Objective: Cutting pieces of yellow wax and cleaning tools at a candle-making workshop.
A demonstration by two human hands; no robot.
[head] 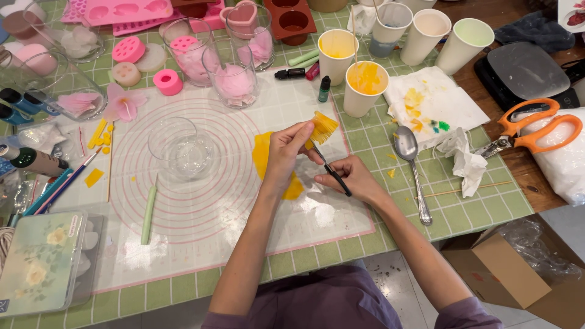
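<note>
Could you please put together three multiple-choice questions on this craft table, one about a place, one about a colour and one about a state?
1. Where does the metal spoon lie?
A. On the green gridded mat, right of the hands
B. Inside the clear empty glass
C. On the black kitchen scale

2. What colour are the handles of the scissors?
A. Pink
B. Orange
C. Blue

3. What is the state of the left hand?
A. Flat and empty on the mat
B. Pinching a yellow fringed strip
C. Wrapped around a paper cup

Answers:
1 A: the spoon rests on the mat beside the stained white tissue.
2 B: both handle loops are orange.
3 B: its fingertips grip the fringed piece while the right hand holds a thin black tool to it.
</note>
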